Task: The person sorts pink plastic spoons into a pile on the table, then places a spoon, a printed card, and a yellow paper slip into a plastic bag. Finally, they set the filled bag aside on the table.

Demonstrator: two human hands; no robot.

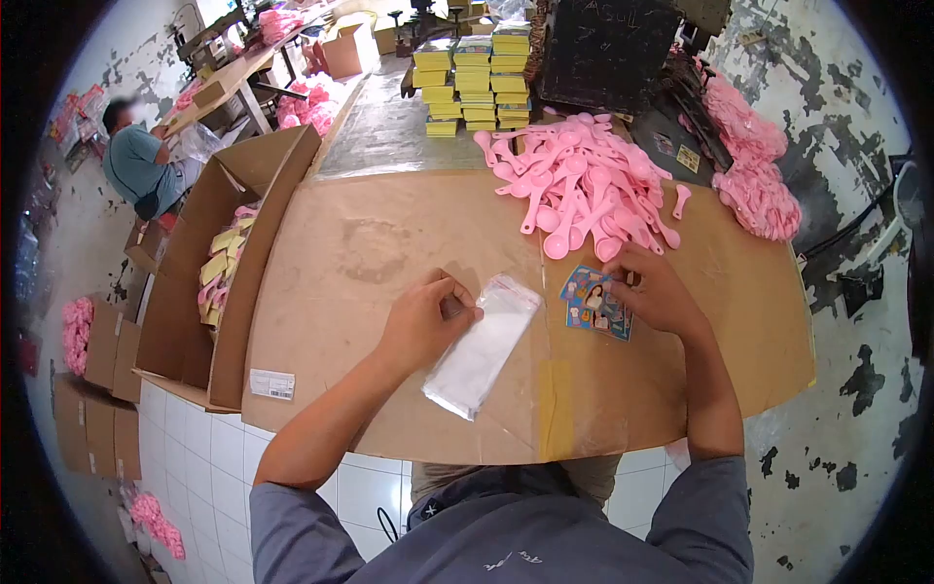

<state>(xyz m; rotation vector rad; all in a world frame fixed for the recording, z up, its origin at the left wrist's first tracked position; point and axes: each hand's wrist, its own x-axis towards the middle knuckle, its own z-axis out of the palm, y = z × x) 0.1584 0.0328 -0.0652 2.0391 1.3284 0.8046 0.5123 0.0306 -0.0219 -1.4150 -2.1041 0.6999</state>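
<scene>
A stack of clear plastic bags (484, 350) lies on the cardboard-covered table (331, 292). My left hand (428, 316) is at the stack's upper left edge, thumb and forefinger pinched together; whether a bag is between them is too small to tell. To the right, my right hand (654, 289) has its fingers closed on the upper right of some blue printed cards (595, 304). Just beyond the cards is a large heap of pink plastic spoons (584, 185), with one spoon (682, 200) apart at its right.
Stacks of yellow-edged cards (472, 83) stand at the back. A long cardboard box (219, 263) with packed pieces is at the left. Pink bundles (754, 165) lie at the right. Another person (141, 161) sits at the far left. A white label (271, 383) is near the table's left edge.
</scene>
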